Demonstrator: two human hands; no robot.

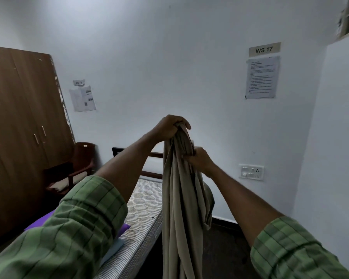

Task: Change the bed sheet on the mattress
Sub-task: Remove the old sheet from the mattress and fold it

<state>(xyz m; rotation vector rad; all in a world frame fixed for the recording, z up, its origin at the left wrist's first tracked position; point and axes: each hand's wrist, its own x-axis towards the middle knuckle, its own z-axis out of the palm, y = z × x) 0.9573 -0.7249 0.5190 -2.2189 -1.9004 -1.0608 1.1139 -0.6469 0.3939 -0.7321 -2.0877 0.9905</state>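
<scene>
Held a bunched beige sheet (181, 198) aloft, left hand (169, 127) and right hand (197, 160) clenched on it; mattress (141, 204) bare, spreading undone.

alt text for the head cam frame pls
Both hands hold up a bunched beige sheet, the left hand gripping its top and the right hand just below. A bare mattress lies beneath, beside a wooden wardrobe.

Beige sheet (181, 198) bunched, hanging vertically beside bare patterned mattress (143, 208), top gathered.
</scene>
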